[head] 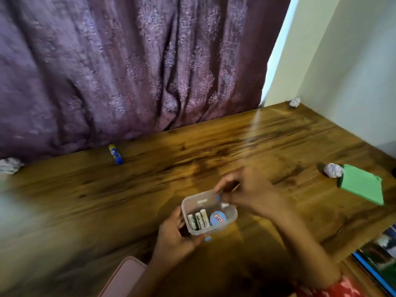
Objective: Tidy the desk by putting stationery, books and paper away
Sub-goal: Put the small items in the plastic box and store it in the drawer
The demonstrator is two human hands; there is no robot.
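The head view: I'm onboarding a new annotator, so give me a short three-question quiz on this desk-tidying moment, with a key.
1. True or false: the left hand holds the clear plastic box above the desk.
2. Which lies by the curtain? A) glue stick B) scissors C) ruler
3. What touches the green paper at its left corner?

Key: 1 true. 2 A. 3 A crumpled paper ball.

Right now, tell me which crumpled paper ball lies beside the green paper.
The paper ball at the right, touching the green paper; the others sit at the far corner and left edge.
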